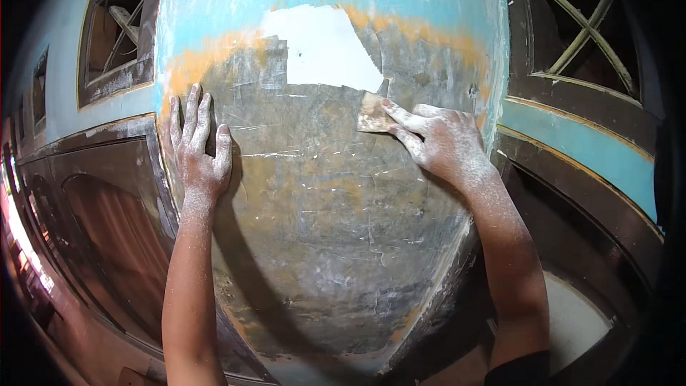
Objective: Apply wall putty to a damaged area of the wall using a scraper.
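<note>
My right hand [444, 139], coated in white dust, grips a putty knife [373, 113] with a flat, stained blade. The blade lies against the wall [321, 193], touching or very near the lower right corner of a bright white patch [325, 43]. Most of the knife's handle is hidden in my fingers. My left hand [199, 146], dusty too, lies flat on the wall's left side with its fingers stretched out and holds nothing. Around the patch the wall is scraped grey-brown, with orange streaks and turquoise paint above.
Dark wooden frames flank the wall: a window opening [118, 28] at left and one with crossed bars [587, 28] at right. A brown door panel [118, 236] stands at lower left. A turquoise band [579, 149] runs below the right opening.
</note>
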Demonstrator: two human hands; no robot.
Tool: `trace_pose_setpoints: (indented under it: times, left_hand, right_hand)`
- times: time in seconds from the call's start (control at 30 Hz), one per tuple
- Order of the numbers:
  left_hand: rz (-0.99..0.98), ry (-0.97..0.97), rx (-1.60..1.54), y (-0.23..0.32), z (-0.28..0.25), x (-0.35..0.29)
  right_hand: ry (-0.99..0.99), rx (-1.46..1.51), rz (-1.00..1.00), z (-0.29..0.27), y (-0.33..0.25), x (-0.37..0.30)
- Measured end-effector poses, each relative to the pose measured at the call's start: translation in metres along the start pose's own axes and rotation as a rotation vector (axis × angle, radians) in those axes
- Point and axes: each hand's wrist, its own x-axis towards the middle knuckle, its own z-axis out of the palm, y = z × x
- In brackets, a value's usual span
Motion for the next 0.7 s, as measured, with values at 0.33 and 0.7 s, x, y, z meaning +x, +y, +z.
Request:
trace_pose_setpoints:
  times: [0.33,0.7]
  left_hand:
    - [-0.002,-0.005,-0.033,0.001,-0.004,0.001]
    - [0.004,0.013,-0.003,-0.002,-0.001,0.000]
  right_hand:
    - [0.077,-0.033,-0.027,0.000,-0.003,0.002]
    - [0.016,-0.031,-0.030,-0.002,-0.009,0.015]
